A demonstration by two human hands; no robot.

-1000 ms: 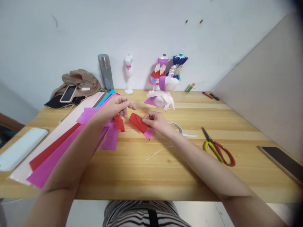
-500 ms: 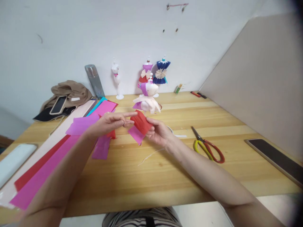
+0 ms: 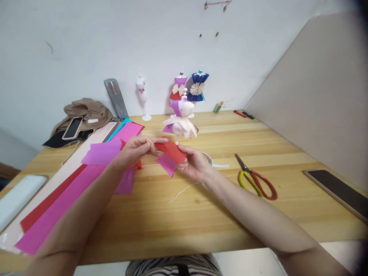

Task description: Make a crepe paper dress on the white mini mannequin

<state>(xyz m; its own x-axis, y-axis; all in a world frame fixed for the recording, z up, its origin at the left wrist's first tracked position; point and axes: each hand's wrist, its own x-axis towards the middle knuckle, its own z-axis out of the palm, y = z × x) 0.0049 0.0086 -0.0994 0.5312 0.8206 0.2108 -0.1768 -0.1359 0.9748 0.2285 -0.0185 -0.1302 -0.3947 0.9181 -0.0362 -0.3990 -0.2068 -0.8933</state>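
Observation:
My right hand pinches the right end of a piece of red crepe paper between thumb and fingers. Below the red layer hangs a small pink-purple paper piece. At the left edge of the red paper, my left hand is closed, its index finger lying along the upper side. A thin pale thread shows by the left thumb tip; the other left fingers are partly hidden. Just behind the hands stands a small mannequin dressed in purple and pale pink paper.
Yellow-and-red-handled scissors and a phone lie at right. A roll of white tape sits behind my right wrist. Coloured paper strips cover the left side. More mannequins, a grey bottle and brown cloth stand or lie along the wall.
My left index finger was stretched over the red paper; now the left fingers close at its left edge. The red paper has tilted flatter. The view has shifted slightly.

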